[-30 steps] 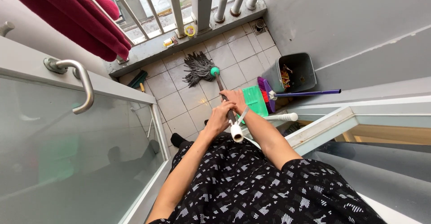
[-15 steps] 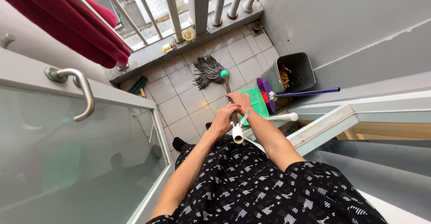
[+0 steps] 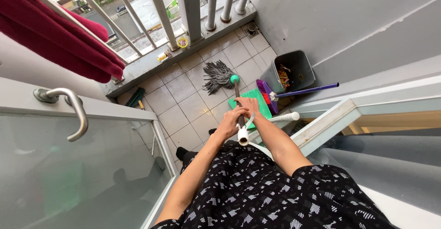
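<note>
Head: litter (image 3: 283,76) in grey bin (image 3: 307,75)

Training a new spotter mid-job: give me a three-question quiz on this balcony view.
1. True or false: both hands grip the mop handle.
2. What lies beside the grey bin? A) a purple-handled broom B) a red bucket C) a ladder
3. Fill in: the mop head rests on the ____ floor.

Key: 1 true: left hand and right hand are on it. 2 A, the broom. 3 tiled.
</note>
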